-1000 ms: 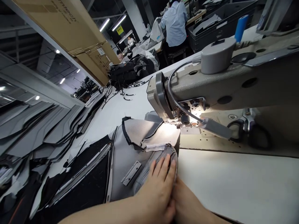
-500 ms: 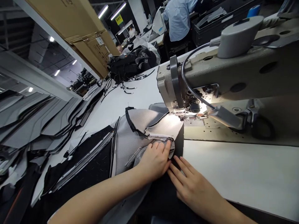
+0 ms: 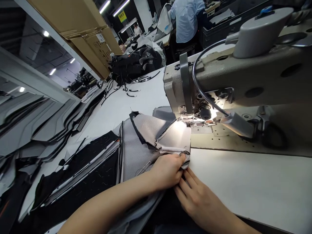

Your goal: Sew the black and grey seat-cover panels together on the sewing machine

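Note:
A sewn grey fabric piece (image 3: 143,130) with dark seams and black edging lies on the table, its far edge under the lit presser foot of a sewing machine (image 3: 180,87). My left hand (image 3: 168,170) is closed on the near right corner of this fabric, with the fingers bent over a folded layer. Just below, my right hand (image 3: 197,195) pinches the same edge at its fingertips; its thumb is hidden. Both hands meet at this corner. Black fabric with pale strips (image 3: 90,175) trails off to the left.
Scissors (image 3: 263,120) lie on the machine bed behind the lamp head (image 3: 237,125). Stacked grey panels (image 3: 44,123) line the left side. Black cords (image 3: 131,92) and a dark fabric heap (image 3: 136,63) lie further back, near a cardboard box (image 3: 95,45). A person in blue (image 3: 186,21) sits beyond.
The fabric's near corner has shifted slightly right and lines up more closely with its right edge. My left hand moved right with it; my right fingertips have come in against the edge.

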### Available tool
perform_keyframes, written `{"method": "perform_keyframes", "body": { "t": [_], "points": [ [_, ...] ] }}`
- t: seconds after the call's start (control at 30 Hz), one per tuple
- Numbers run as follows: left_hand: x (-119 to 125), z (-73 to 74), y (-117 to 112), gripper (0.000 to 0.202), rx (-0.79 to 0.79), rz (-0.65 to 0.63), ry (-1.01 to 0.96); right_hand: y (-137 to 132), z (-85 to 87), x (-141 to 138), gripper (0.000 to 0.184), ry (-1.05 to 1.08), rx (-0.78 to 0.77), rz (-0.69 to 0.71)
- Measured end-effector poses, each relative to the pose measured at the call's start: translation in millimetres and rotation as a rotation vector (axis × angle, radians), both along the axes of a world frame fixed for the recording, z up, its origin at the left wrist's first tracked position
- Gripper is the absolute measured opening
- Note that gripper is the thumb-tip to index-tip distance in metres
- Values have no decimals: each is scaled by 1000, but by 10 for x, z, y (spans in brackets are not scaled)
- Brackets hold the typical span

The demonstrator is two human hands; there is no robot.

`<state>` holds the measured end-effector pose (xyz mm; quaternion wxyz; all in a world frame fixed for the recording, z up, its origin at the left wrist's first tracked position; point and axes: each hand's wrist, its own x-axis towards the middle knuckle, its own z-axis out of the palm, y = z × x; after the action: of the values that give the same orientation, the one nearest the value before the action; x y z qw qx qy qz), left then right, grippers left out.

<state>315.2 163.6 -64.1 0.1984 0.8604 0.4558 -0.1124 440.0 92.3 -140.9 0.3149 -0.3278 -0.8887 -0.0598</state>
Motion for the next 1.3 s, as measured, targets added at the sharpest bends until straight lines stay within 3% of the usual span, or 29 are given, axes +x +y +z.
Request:
{"method": "perform_keyframes", "body": {
  "t": [0.27,0.7,0.87,1.0,1.13,1.3],
  "points": [
    [88,2,319,29,71,-75,82,268,-54,54,37,-43,-17,8],
    [336,60,810,32,89,-34,183,826,-26,323,44,-185,22,115],
    [336,17,869,38,139,-8,163,871,-92,378,45,-89,-3,72],
    [321,-44,785,32,296,-36,147,902,10,467,34,65,-107,89],
    [322,-107,698,34,403,-57,161,1017,66,644,31,197,-180,-72],
    [320,-136,705,35,405,-133,171,1187,-54,697,33,116,-143,-365]
  ]
}}
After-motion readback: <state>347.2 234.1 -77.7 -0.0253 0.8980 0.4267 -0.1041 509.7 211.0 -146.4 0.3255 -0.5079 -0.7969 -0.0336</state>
